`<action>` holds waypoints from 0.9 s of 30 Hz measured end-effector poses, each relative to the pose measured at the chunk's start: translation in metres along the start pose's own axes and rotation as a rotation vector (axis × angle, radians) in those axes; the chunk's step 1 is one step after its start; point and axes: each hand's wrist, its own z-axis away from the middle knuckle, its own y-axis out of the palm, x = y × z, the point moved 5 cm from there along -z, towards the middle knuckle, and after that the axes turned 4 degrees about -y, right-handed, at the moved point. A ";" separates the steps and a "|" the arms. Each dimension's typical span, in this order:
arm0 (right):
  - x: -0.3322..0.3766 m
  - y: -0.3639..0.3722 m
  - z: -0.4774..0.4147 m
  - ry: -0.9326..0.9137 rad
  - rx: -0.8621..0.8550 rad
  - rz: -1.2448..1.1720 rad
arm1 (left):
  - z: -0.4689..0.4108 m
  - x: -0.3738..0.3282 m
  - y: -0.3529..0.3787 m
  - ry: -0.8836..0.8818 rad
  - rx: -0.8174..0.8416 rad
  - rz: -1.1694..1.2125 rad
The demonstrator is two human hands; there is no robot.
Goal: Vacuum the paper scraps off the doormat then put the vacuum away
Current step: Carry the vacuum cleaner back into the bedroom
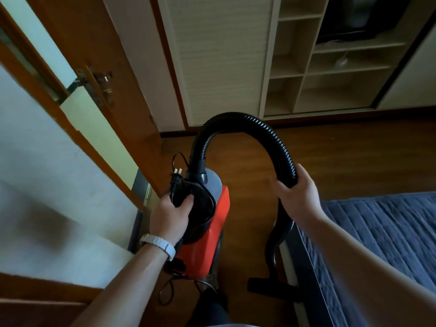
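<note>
Left hand (171, 214) is wrapped round the black handle of the orange-red plastic canister vacuum (213, 232) mid-frame, pinning its black power plug (176, 179). Right hand (298, 195) grips the black ribbed hose (247, 121). My guess at the risk: the loose black cord (160, 294) at bottom centre snags a foot, or the dangling black floor nozzle (266, 285) clips the blue quilted bed (377, 232). No readable branding — and the doormat's not in view.
</note>
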 end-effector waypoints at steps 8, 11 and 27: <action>0.001 0.034 -0.110 0.086 -0.094 0.086 | -0.144 -0.027 0.049 0.056 0.172 -0.025; 0.009 0.043 -0.152 0.099 -0.153 0.131 | -0.199 -0.044 0.066 0.100 0.218 -0.052; -0.018 0.010 -0.320 0.159 -0.389 0.067 | -0.357 -0.160 0.189 0.086 0.391 0.017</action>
